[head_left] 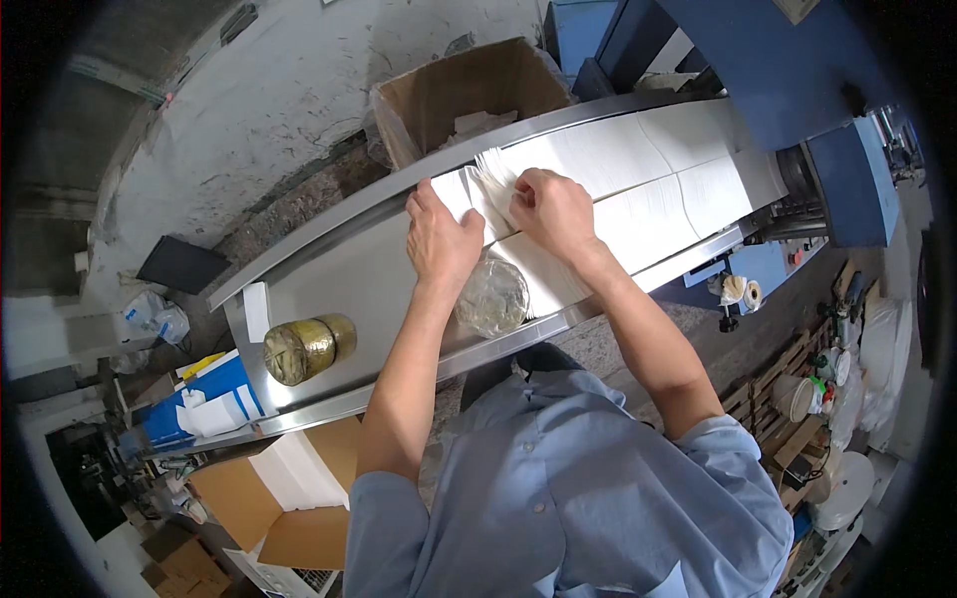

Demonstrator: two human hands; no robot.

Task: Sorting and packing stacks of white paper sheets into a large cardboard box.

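Two long rows of folded white paper napkins (638, 199), packed on edge, lie along a metal trough. At the far row's left end, my left hand (444, 236) grips the end of the napkins, thumb on the near side and fingers toward the far rail. Just right of it, my right hand (555, 211) is closed with curled fingers on the napkins' upper edges, where several fan apart. A round, clear-wrapped cylinder (493, 298) stands against the near row's left end, by my left forearm. Farther left on the bare metal lies a yellowish, tape-wrapped cylinder (304, 349).
An open cardboard box (454, 95) stands beyond the trough's far rail (329, 224). Blue machinery (797, 90) borders the right end. Another open carton (289, 488) sits below the near left rail, with a blue box (204, 407) at the left end.
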